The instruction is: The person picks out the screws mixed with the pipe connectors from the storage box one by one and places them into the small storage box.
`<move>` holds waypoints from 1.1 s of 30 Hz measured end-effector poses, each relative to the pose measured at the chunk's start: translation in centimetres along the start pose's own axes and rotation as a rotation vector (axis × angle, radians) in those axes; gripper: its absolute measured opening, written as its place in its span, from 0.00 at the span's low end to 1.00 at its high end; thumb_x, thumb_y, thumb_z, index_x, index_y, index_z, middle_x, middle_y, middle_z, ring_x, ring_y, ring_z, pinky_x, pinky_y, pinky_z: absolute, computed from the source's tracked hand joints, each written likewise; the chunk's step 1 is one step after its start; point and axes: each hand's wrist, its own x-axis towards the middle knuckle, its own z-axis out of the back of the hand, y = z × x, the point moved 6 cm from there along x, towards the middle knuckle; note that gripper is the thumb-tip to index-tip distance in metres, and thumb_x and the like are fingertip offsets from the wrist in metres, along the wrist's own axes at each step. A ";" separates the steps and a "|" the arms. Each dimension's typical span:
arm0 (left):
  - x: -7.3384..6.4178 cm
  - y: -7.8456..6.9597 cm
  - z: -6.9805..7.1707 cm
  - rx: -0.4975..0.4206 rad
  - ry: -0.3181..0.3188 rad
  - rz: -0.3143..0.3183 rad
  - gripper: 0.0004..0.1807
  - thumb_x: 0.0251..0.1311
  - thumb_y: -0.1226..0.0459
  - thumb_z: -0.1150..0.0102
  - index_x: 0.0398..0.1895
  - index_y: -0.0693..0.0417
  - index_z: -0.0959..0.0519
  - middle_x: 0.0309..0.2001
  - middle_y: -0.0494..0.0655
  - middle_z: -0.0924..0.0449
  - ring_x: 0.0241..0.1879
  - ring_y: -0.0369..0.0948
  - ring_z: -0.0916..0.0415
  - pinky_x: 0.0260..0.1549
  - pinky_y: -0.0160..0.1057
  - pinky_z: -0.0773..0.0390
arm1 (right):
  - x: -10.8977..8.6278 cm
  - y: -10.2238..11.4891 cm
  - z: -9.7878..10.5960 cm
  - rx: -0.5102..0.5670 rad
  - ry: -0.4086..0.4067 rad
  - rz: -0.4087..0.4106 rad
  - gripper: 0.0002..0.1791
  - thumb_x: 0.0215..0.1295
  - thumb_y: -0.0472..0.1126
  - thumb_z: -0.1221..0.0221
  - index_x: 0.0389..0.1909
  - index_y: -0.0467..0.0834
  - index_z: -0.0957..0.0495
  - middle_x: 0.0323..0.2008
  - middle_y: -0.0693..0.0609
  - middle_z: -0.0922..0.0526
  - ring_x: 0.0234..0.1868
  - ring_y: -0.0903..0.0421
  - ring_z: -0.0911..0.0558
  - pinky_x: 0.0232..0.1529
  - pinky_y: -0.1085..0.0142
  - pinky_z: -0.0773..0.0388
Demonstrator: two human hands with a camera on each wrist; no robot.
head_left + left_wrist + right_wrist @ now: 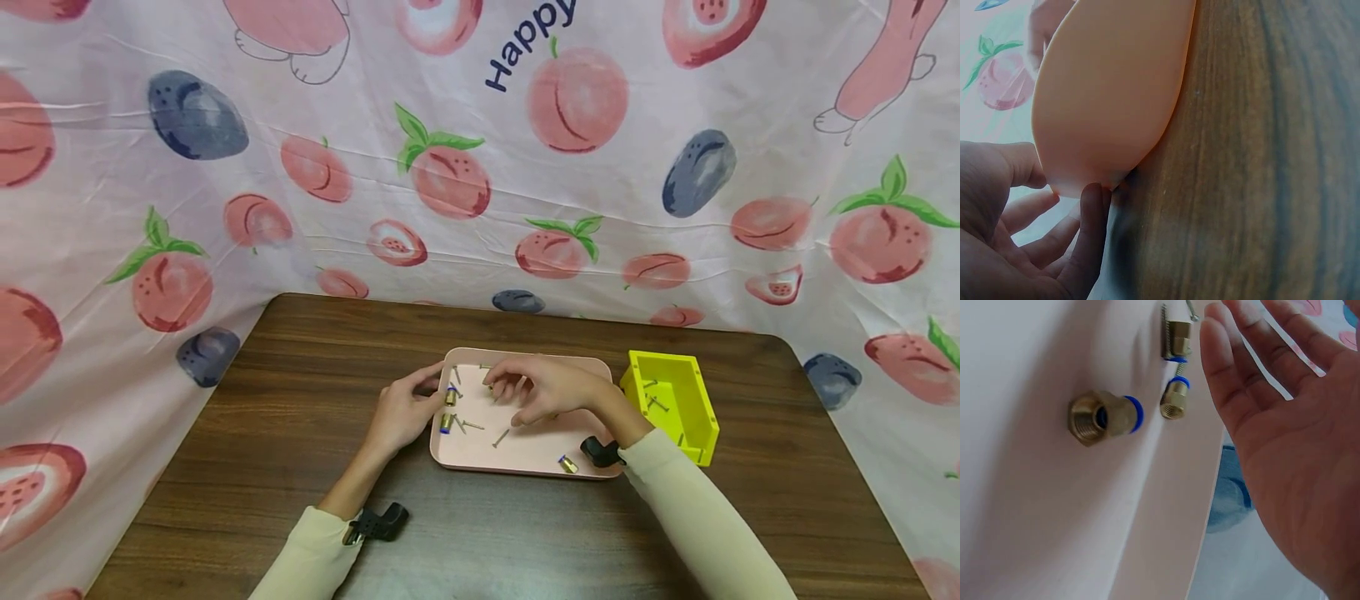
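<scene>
My left hand (405, 414) holds the left end of a pale pink tray (495, 463); in the left wrist view its fingertips press on the tray's outer wall and rim. My right hand (551, 387) hovers over the middle of the tray, its fingers loosely bent and nothing seen between them. Below its fingertips lies a screw (501, 437). More screws (471, 426) are scattered toward the left end, beside two brass fittings with blue collars. A third brass fitting (1094, 419) lies by the near right side, its threaded opening facing the right wrist camera.
To the right of the tray stands a yellow bin (708, 408) with several screws (657, 403) in it. Both sit on a dark wood table (300, 367). A fruit-print cloth (450, 275) hangs behind the table and along its sides.
</scene>
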 end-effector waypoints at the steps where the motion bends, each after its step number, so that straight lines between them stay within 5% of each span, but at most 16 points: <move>1: 0.1 0.2 0.0 0.004 0.001 -0.006 0.27 0.69 0.57 0.30 0.72 0.46 0.15 0.46 0.42 0.07 0.35 0.35 0.09 0.33 0.39 0.15 | 0.1 0.0 -0.2 0.012 0.014 -0.003 0.35 0.57 0.30 0.23 0.67 0.31 0.23 0.51 0.39 0.16 0.51 0.41 0.17 0.53 0.51 0.16; 7: 0.7 2.0 -0.5 -0.013 0.025 0.043 0.29 0.67 0.56 0.28 0.72 0.40 0.15 0.46 0.38 0.07 0.36 0.33 0.10 0.37 0.43 0.13 | 0.7 -0.4 -1.2 0.055 0.103 -0.056 0.28 0.58 0.26 0.24 0.60 0.31 0.20 0.44 0.40 0.16 0.45 0.43 0.17 0.49 0.59 0.16; 13: 0.9 2.3 -0.5 -0.002 0.029 0.042 0.29 0.68 0.55 0.28 0.72 0.39 0.16 0.46 0.38 0.07 0.36 0.33 0.09 0.37 0.45 0.13 | 1.2 -1.1 -2.1 0.055 0.174 -0.109 0.22 0.58 0.24 0.23 0.53 0.33 0.17 0.39 0.46 0.18 0.39 0.54 0.20 0.42 0.69 0.21; 26: -0.7 -1.9 0.5 -0.011 -0.005 -0.034 0.27 0.68 0.59 0.31 0.71 0.50 0.15 0.47 0.49 0.07 0.35 0.37 0.09 0.32 0.38 0.16 | 2.1 -2.1 -3.0 -0.062 0.214 -0.150 0.14 0.56 0.24 0.23 0.40 0.39 0.13 0.30 0.57 0.20 0.31 0.69 0.24 0.37 0.72 0.25; 33: 0.3 0.9 -0.3 0.010 0.009 0.035 0.28 0.68 0.58 0.29 0.72 0.45 0.16 0.47 0.40 0.07 0.36 0.34 0.09 0.33 0.39 0.15 | 2.2 -2.1 -3.1 -0.071 0.212 -0.197 0.09 0.57 0.26 0.23 0.33 0.41 0.12 0.24 0.63 0.21 0.28 0.70 0.24 0.33 0.73 0.26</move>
